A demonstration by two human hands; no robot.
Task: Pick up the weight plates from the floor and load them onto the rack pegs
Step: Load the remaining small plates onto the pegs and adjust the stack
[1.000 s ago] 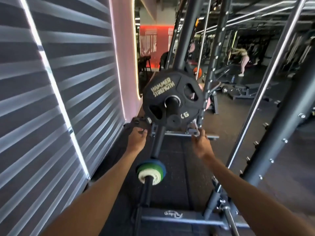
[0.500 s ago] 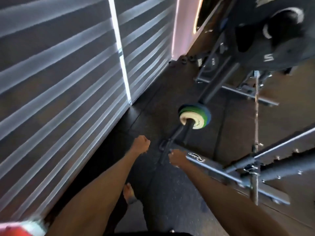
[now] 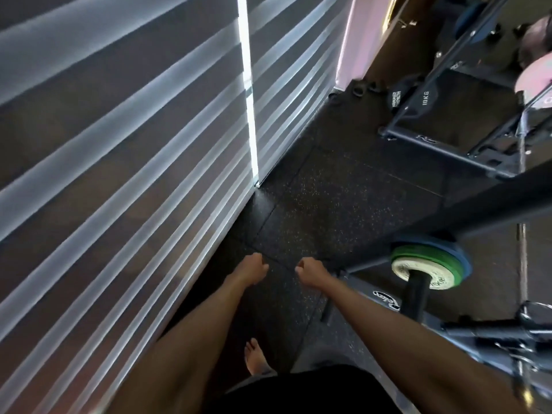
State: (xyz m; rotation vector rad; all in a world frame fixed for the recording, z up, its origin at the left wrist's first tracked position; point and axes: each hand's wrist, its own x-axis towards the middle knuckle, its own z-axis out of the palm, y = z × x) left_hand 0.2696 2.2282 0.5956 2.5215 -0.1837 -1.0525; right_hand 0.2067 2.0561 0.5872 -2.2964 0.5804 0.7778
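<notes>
My left hand [image 3: 252,268] and my right hand [image 3: 312,273] hang side by side over the dark rubber floor [image 3: 343,198], fingers curled in, holding nothing. To the right of my right hand, a small stack of white, green and blue plates [image 3: 430,268] sits on a low black peg [image 3: 415,294] of the rack. Far off at the upper right, a black 10 kg plate [image 3: 424,97] and a second black plate [image 3: 395,98] stand on edge by the rack's base bar [image 3: 442,153].
A wall of striped blinds [image 3: 119,144] runs close along the left. A thick black rack beam [image 3: 493,201] crosses the right side above the small plates. My bare foot [image 3: 255,360] stands on the floor strip between the wall and the rack.
My hands have come off the large black plate on its peg and dropped low. The view has swung down and left, so that plate is out of sight.
</notes>
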